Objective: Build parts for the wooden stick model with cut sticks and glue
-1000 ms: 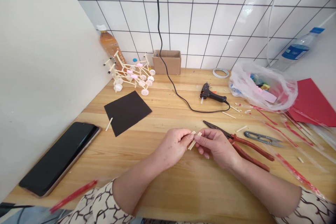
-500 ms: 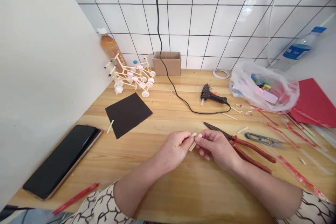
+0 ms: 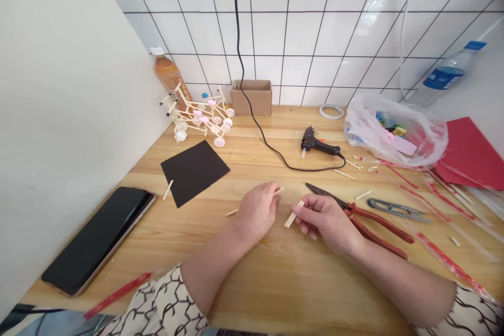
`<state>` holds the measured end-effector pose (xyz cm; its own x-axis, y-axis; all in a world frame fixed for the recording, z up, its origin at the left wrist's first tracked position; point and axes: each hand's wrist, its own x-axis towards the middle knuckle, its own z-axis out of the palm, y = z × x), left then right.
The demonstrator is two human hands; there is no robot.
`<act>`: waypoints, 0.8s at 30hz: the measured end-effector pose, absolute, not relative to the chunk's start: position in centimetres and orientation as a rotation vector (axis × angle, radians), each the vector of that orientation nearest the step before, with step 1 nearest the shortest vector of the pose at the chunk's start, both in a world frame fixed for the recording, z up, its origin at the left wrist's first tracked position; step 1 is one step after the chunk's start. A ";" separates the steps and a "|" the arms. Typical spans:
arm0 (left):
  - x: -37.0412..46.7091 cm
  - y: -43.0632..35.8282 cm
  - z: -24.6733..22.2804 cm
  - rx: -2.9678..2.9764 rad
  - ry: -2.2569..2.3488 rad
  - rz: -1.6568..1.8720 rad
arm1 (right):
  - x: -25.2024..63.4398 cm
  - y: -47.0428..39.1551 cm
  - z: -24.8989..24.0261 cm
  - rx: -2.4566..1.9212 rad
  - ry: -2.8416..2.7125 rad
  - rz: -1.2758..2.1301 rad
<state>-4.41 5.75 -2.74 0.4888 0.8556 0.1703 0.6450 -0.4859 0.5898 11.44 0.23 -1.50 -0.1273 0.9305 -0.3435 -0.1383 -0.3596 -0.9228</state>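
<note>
My left hand is closed around a thin wooden stick, whose end pokes out past the fingertips; another pale stick end shows on the left side of that hand. To its right, my right hand pinches short wooden sticks held side by side between thumb and fingers. The two hands are apart above the wooden table. Long-nose pliers with red handles lie beside and partly behind my right hand.
A black card and phone lie left, below stick frames with wheels. Behind are a cardboard box, glue gun and tape roll. Snips, a plastic bag and red card are right.
My left hand has moved away from my right hand, slightly left and up, with a stick in its fingers. The right hand has stayed nearly still. The view has shifted slightly.
</note>
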 end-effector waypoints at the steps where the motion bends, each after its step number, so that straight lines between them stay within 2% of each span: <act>1: -4.4 5.8 -2.6 2.269 1.264 0.619 | 11.4 0.2 -1.5 -1.297 -0.969 1.619; 10: -4.2 6.2 -2.1 2.275 1.266 0.624 | 11.8 0.4 -1.5 -1.373 -1.061 1.556; 24: -4.5 6.2 -2.5 2.292 1.161 0.581 | 12.6 -0.1 -1.2 -1.565 -1.715 1.185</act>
